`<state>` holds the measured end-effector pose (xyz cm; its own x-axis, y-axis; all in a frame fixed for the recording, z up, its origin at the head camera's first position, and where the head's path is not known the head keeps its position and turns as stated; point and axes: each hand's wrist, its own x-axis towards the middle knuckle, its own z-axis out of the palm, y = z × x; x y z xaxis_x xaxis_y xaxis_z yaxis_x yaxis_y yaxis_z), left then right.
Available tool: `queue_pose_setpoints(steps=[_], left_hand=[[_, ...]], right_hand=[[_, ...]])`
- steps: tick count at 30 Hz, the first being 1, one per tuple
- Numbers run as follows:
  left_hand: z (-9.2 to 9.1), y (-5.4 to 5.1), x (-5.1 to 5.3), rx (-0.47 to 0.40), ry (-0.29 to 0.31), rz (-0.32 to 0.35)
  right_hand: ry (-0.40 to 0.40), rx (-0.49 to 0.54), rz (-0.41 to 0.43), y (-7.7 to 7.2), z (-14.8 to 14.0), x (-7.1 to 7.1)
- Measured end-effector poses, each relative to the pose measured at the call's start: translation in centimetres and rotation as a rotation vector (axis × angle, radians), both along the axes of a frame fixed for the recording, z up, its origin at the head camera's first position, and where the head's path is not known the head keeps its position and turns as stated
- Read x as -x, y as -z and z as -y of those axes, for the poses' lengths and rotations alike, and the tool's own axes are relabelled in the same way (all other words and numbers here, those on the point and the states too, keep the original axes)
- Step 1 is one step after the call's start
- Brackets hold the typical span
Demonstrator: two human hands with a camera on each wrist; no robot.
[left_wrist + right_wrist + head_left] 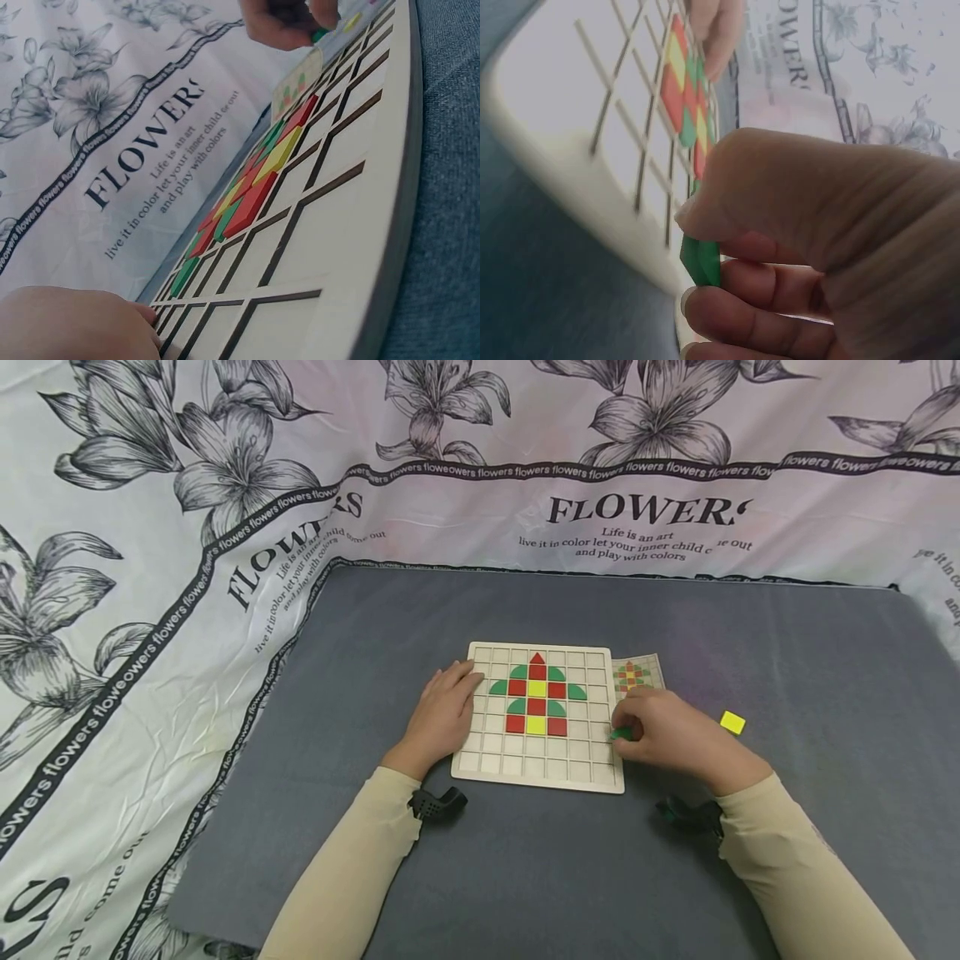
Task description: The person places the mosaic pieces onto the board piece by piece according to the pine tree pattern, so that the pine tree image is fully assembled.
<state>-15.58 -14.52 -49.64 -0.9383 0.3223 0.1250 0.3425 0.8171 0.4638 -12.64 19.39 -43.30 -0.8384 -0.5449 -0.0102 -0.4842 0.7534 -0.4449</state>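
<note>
A pale wooden grid board (pixel 585 768) lies on the grey table with red, yellow and green pieces set in its middle squares, topped by a red triangle (pixel 537 658). My left hand (pixel 444 710) rests at the board's left edge, its fingertips touching the rim. Just over the right edge, my right hand (pixel 667 731) pinches a green piece (pixel 702 261) between thumb and fingers. The right wrist view shows that piece partly covered by the fingers, so its full outline is hidden.
A small pattern card (pixel 647 667) lies at the board's right side, partly behind the right hand. Beyond that hand sits a loose yellow square piece (pixel 732 722). Flower-printed cloth (pixel 465 518) hangs behind the grey tabletop (pixel 525 877).
</note>
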Motion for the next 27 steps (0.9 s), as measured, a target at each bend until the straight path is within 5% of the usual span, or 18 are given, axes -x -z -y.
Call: queue_pose_setpoints(steps=[27], left_hand=[[-0.1,0.2,0.2,0.014,-0.002,-0.016]], right_hand=[[-0.108,0.018,0.030,0.4,8.3,3.2]])
